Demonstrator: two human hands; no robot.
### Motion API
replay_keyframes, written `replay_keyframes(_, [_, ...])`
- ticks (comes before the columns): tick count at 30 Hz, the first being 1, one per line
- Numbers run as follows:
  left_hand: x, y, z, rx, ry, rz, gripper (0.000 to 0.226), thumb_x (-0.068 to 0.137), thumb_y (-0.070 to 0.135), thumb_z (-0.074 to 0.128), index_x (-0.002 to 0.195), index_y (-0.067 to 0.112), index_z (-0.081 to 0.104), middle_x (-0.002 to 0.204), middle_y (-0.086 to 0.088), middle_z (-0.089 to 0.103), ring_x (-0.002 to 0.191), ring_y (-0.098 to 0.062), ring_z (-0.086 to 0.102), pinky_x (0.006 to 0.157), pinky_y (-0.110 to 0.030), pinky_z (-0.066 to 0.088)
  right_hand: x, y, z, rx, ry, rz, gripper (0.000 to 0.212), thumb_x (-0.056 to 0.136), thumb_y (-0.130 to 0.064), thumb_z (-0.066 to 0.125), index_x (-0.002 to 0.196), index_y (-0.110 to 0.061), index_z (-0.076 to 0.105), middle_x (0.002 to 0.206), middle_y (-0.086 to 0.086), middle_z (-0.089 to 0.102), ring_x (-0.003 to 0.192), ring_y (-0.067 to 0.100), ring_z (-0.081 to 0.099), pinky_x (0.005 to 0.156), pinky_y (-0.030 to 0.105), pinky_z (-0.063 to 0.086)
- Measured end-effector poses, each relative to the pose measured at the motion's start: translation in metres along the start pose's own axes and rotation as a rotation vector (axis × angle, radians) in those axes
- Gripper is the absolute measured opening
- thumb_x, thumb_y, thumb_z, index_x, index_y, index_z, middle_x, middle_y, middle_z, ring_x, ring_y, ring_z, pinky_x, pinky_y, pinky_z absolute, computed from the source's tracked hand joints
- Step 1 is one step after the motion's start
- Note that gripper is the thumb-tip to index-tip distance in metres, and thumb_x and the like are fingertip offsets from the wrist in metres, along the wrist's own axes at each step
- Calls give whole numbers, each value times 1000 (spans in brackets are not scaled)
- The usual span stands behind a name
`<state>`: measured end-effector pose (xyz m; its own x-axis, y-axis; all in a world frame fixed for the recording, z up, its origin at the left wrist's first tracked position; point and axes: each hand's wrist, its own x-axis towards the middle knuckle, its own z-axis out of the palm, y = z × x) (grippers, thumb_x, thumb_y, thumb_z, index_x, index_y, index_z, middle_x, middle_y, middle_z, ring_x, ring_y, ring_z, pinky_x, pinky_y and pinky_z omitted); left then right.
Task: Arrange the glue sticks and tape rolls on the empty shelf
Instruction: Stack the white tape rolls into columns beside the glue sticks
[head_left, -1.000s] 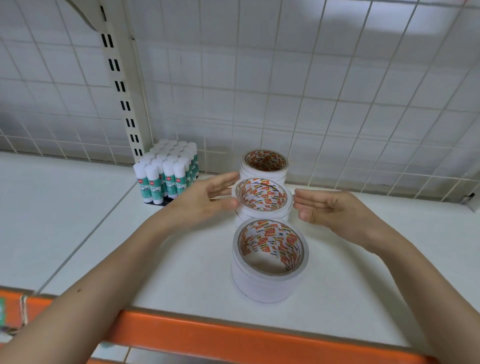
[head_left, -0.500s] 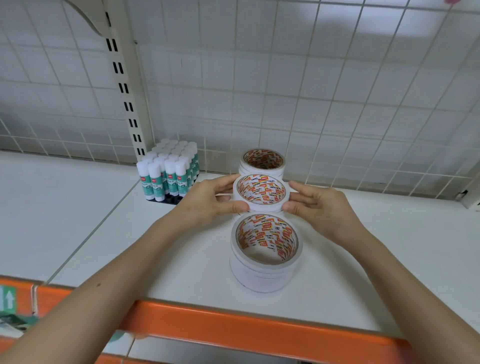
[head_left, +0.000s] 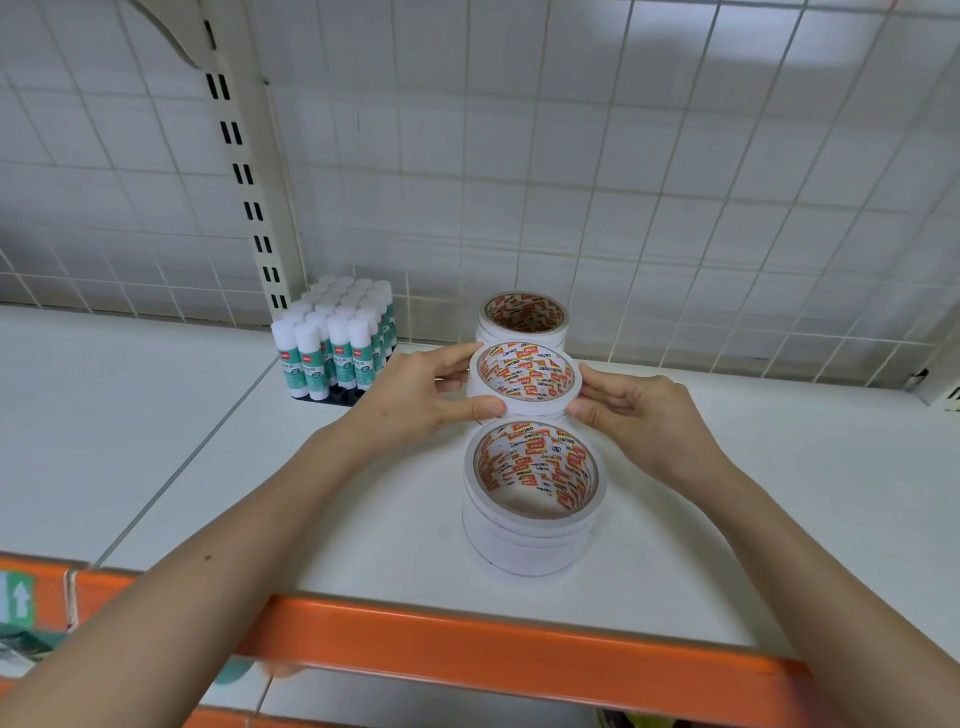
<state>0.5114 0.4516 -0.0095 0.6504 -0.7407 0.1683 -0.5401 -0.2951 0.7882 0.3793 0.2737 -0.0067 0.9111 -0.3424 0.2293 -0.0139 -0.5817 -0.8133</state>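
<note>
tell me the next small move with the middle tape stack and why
Probably release it and draw both hands back: the left hand and right hand grip the middle tape stack, which looks lined up between the back stack and the front stack.

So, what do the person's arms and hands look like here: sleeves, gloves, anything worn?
Nothing worn shows. The left hand and right hand are bare, with no gloves, rings or watch. Both forearms are bare to the frame's edge, with no sleeve in view. The left forearm bears one small dark spot.
</note>
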Motion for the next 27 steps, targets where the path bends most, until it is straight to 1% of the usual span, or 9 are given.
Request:
replay_keyframes(4, [-2,2,-1,-20,-42,-11,75,60,48,68,130,35,46,120,15,59,111,-3,55,98,-19,43,-1,2,-1,33,-24,21,42,81,-15,66,121,-25,57,109,-14,63,85,-25,53,84,-5,36])
replay_keyframes(6, [-4,2,0,-19,-55,-10,64,66,44,67,123,50,38,115,27,55,110,0,52,97,-19,43,-2,2,-2,55,-48,51,45,81,-16,66,124,-24,56,116,-10,63,88,-23,54,83,-5,37])
replay_keyframes(8, [-7,1,-1,-32,-57,-18,57,74,38,66,116,54,32,110,36,50,107,3,52,95,-17,42,-5,0,-2,70,-44,90,46,80,-17,66,125,-22,54,121,-8,61,94,-14,56,85,0,39])
replay_keyframes(11, [-10,-8,-3,-36,-51,-26,68,69,48,59,133,34,42,129,18,53,113,-3,54,101,-25,42,-7,2,-5,32,-28,145,51,80,-21,67,128,-18,51,127,-4,58,106,-3,53,94,12,34])
replay_keyframes(14, [-7,-13,-7,18,26,-62,66,79,43,59,137,17,42,135,3,52,112,-3,53,104,-28,39,0,4,-9,-25,6,177,53,81,-25,66,131,-16,49,131,-2,55,119,3,50,93,11,30])
replay_keyframes(17, [0,-8,-12,37,40,-74,58,85,36,56,137,13,42,136,0,50,116,-6,51,103,-25,37,12,1,-11,-55,9,199,52,84,-23,63,133,-14,47,133,-1,53,122,5,48,88,8,29])
replay_keyframes(19, [4,-2,-16,5,56,-59,59,85,39,52,136,12,42,136,-2,50,120,-10,50,106,-29,37,21,-1,-12,-30,-9,205,52,85,-18,62,134,-12,45,134,2,52,122,7,47,90,10,30])
replay_keyframes(23, [10,0,-23,-4,68,-35,66,78,50,44,134,13,46,131,-1,55,114,-9,53,106,-33,40,35,1,-19,-34,-85,222,51,86,-13,61,133,-10,44,134,4,52,122,10,48,92,15,33])
replay_keyframes(27, [26,-7,-25,45,105,-60,46,92,31,49,133,11,46,132,-2,54,116,-12,53,102,-25,40,48,5,-25,-58,-45,216,48,85,-8,61,131,-7,47,132,8,54,120,12,51,90,11,33])
